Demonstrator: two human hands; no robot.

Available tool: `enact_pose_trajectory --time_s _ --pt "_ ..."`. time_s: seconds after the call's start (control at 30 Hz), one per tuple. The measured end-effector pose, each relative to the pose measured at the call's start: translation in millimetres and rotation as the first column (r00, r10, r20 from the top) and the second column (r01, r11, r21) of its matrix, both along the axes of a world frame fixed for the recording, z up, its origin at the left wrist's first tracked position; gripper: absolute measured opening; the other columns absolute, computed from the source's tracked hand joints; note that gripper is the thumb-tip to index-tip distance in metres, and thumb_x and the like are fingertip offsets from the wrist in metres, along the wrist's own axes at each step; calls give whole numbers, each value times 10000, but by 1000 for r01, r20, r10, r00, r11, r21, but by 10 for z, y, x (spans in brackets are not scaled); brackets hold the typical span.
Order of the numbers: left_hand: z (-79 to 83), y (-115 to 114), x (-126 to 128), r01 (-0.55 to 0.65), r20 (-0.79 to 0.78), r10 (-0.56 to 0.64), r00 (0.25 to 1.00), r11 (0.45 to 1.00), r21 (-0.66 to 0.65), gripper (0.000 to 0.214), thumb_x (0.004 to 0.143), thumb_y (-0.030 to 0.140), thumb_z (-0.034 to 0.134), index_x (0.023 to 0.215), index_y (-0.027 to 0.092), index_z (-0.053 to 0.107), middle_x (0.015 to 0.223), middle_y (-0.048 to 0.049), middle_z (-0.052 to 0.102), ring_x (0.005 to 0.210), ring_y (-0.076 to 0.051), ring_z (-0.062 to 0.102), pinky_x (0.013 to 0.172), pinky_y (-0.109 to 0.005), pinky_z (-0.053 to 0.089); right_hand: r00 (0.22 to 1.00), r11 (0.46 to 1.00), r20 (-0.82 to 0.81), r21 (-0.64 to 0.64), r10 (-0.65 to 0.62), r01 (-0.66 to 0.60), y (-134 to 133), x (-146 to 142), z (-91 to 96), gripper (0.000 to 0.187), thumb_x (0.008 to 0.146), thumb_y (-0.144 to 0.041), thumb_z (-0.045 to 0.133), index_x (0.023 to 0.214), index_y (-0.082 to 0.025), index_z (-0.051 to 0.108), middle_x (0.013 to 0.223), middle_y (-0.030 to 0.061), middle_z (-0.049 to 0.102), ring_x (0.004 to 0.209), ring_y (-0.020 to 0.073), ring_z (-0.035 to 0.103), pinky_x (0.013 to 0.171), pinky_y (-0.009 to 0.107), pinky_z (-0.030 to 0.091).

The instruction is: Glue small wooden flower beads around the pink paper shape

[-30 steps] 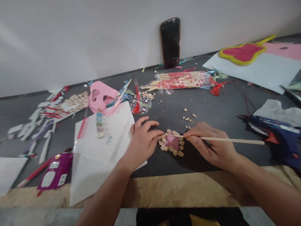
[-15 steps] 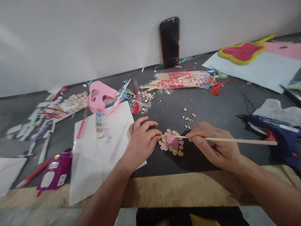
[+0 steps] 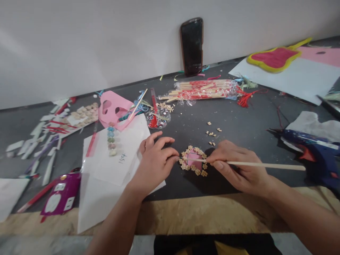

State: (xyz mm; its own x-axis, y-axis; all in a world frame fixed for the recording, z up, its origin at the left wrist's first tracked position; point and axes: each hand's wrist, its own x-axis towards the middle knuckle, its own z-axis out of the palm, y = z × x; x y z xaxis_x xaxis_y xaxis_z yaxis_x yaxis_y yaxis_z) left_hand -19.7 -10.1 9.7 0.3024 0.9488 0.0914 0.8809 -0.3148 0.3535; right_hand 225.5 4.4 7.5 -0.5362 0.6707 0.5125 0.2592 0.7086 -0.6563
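A small pink piece [image 3: 195, 158] lies on the dark table, ringed with small wooden flower shapes [image 3: 203, 173]. My right hand [image 3: 240, 166] pinches a thin wooden stick [image 3: 268, 165]. The stick's left end reaches over the pink piece, near its left rim, and its other end extends past my hand to the right. Just left of the flower ring is my left hand [image 3: 159, 163], fingers spread, thumb and index tip close to the edge. I see nothing held in it. Several tiny wooden pieces [image 3: 211, 134] are scattered beyond the right hand.
A blue glue gun [image 3: 310, 141] lies at right. Bagged sticks with red parts [image 3: 204, 90] lie farther back, below a phone [image 3: 191, 47] leaning on the wall. At left are white papers [image 3: 106, 191], a pink cut-out [image 3: 114, 109] and a purple packet [image 3: 61, 194].
My left hand has drawn slightly left, away from the flower ring. My right hand has shifted a little left and down, taking the stick's tip farther across the pink piece.
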Motion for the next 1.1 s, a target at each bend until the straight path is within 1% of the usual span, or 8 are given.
enact_pose_trajectory --time_s 0.2,0.33,0.53,0.7,0.9,1.0,1.1 --pt "5 -5 -9 4 -5 -4 1000 1000 -15 122 849 278 616 796 304 722 1181 -3 619 1293 -309 340 1036 -548 264 1000 1000 31 2 1 -1 -14 -30 2 153 894 -150 510 956 -215 634 785 24 698 716 129 618 679 267 478" --pt "-18 -8 -17 6 -4 -6 1000 1000 -21 117 854 278 612 819 307 720 1182 0 619 1294 -301 339 1033 -542 267 998 999 50 -2 35 -35 -7 -47 13 162 894 -140 510 967 -197 643 822 35 710 748 128 629 703 264 492" --pt "-31 -4 -22 5 4 -5 1000 1000 -14 112 849 286 620 852 321 726 1171 3 629 1284 -300 352 1041 -534 268 998 999 50 -2 36 -36 -2 -48 -5 178 881 -119 532 1001 -198 637 850 24 712 766 115 626 732 252 490" --pt "-38 4 -13 -6 10 6 1000 1000 -6 127 860 279 601 854 311 724 1157 0 637 1280 -297 357 1042 -529 272 996 999 70 -4 54 -53 -5 -50 -7 174 896 -146 517 1009 -199 639 847 30 712 750 115 627 712 249 488" --pt "-71 16 -14 1 18 -1 1000 1000 10 156 884 265 569 856 310 715 1152 8 636 1276 -279 357 1046 -508 277 996 999 67 0 51 -51 -4 -49 -11 183 898 -141 508 1018 -202 632 862 32 715 757 119 632 712 252 485" --pt "-65 18 -12 -8 17 8 1000 1000 5 165 893 271 557 846 305 712 1157 11 631 1276 -270 357 1052 -497 278 998 1000 64 -8 22 -22 -12 -33 7 189 893 -126 505 1012 -209 625 849 20 711 745 116 620 697 248 480" --pt "-53 13 -11 -13 13 13 1000 1000 -3 165 890 265 557 837 302 709 1165 13 625 1280 -269 355 1057 -497 270 1000 1000 18 -23 2 -1 -19 -20 33 200 884 -106 499 1003 -213 618 807 13 697 732 116 606 682 248 476"
